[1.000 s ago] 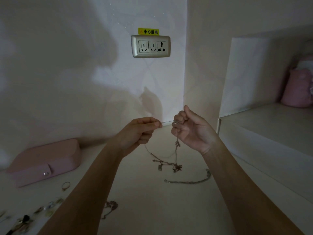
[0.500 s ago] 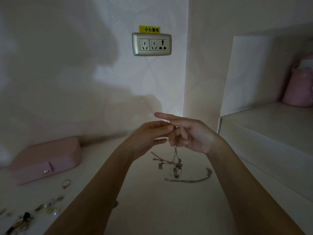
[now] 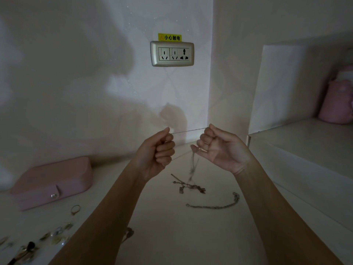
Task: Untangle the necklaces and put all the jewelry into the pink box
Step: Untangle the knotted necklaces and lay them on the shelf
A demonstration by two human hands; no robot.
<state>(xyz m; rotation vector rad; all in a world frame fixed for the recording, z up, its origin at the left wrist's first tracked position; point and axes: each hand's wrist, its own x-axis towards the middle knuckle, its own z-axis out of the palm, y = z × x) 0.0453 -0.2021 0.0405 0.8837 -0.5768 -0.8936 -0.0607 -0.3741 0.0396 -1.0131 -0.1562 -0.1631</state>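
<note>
A thin silver necklace chain (image 3: 188, 131) is stretched taut between my two raised hands. My left hand (image 3: 155, 153) pinches one end with curled fingers. My right hand (image 3: 219, 147) grips the other end, and blurred strands hang from it down to a tangled clump of necklaces (image 3: 189, 185) on the white tabletop. A thicker silver chain (image 3: 215, 205) lies in a curve in front of the clump. The pink box (image 3: 51, 181) sits shut at the left by the wall. A gold ring (image 3: 75, 209) lies in front of it.
Several small jewelry pieces (image 3: 57, 233) lie scattered at the lower left, one more (image 3: 129, 233) partly hidden by my left forearm. A wall socket (image 3: 172, 53) is above my hands. A raised white ledge (image 3: 298, 148) stands to the right, with a pink container (image 3: 337, 101) on it.
My hands were close together half a second ago and have moved apart, pulling a length of chain taut between them. The hanging strands have lifted and swing.
</note>
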